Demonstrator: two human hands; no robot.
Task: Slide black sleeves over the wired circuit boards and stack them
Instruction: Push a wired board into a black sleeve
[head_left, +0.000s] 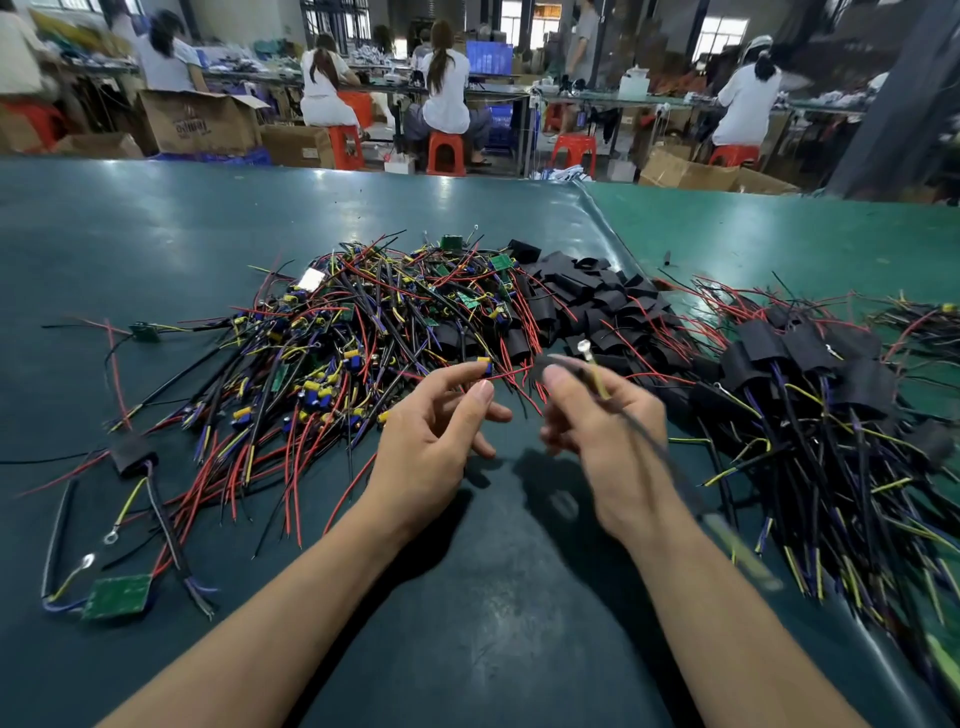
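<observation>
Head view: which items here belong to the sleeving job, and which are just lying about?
Job: board pile; loose sleeves; sleeved stack; wire held by right hand; left hand.
Lying about: cardboard boxes; red stools.

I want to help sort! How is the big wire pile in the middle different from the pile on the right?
The middle pile shows bare green boards; the right pile has its boards hidden in black sleeves. The middle pile is tangled every way; the right pile's wires lie mostly the same way. Both have red, yellow and black wires and rest on the green table.
</observation>
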